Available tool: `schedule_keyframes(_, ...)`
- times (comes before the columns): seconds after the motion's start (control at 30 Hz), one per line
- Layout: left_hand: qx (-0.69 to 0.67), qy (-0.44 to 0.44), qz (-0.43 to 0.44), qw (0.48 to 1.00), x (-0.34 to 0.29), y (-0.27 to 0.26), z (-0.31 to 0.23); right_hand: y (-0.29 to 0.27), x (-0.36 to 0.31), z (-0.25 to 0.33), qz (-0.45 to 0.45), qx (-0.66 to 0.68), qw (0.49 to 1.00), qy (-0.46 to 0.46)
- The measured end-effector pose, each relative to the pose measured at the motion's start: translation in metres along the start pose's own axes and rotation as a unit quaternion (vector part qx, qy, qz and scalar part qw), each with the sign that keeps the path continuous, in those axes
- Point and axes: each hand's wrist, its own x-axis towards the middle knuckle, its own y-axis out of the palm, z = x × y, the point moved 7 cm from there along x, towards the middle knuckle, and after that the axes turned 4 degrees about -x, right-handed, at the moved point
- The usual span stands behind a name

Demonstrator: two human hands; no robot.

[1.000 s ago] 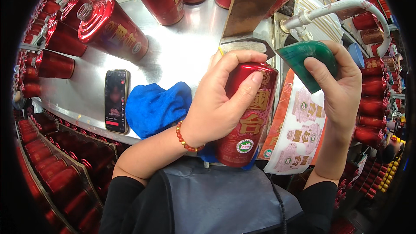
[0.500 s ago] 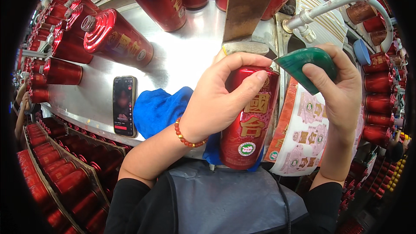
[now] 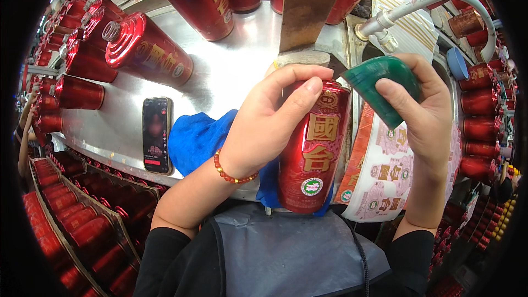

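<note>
A shiny red bottle (image 3: 309,151) with gold lettering and a round green-and-white emblem lies tilted in front of me, its base close to my apron. My left hand (image 3: 258,118), with a beaded bracelet at its wrist, is closed over the bottle's upper end, thumb on the near face. Pinched in my right hand (image 3: 428,99) is a green scraper (image 3: 379,85) with a curved back, held just right of the bottle's top and apart from it. Blue cloth (image 3: 268,184) lies under the bottle. Beside it hangs a sheet of printed transfer labels (image 3: 382,190).
A phone (image 3: 157,135) and a bunched blue cloth (image 3: 199,138) lie on the metal table left of me. Several red bottles (image 3: 146,49) stand farther back. A curved tap (image 3: 385,20) rises at the right, near a blue bowl (image 3: 457,64). Crates of bottles (image 3: 82,212) fill the lower left.
My left hand has slid slightly left on the bottle, uncovering a small crest near its top. The scraper has shifted a little left and its lower edge has dropped.
</note>
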Motion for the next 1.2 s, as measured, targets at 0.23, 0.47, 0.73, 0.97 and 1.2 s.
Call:
schedule_keyframes(0.23,0.074,0.037,-0.026,0.996,-0.004,0.001,-0.003,0.006,0.000,-0.005,0.022,0.013,1.000,0.003)
schedule_keyframes(0.47,0.210,0.151,-0.023,0.966,-0.024,0.002,-0.002,0.022,-0.001,0.019,0.073,-0.147,0.978,-0.126)
schedule_keyframes(0.73,0.313,0.184,-0.039,0.931,-0.025,0.002,0.001,0.030,0.018,0.033,0.073,-0.191,0.956,-0.210)
schedule_keyframes(0.97,0.353,0.197,-0.023,0.914,-0.024,0.007,-0.005,0.022,0.027,0.021,0.035,-0.232,0.951,-0.200)
schedule_keyframes(1.2,0.338,0.183,-0.032,0.923,-0.024,0.002,-0.001,0.024,0.006,0.018,0.055,-0.094,0.989,-0.098)
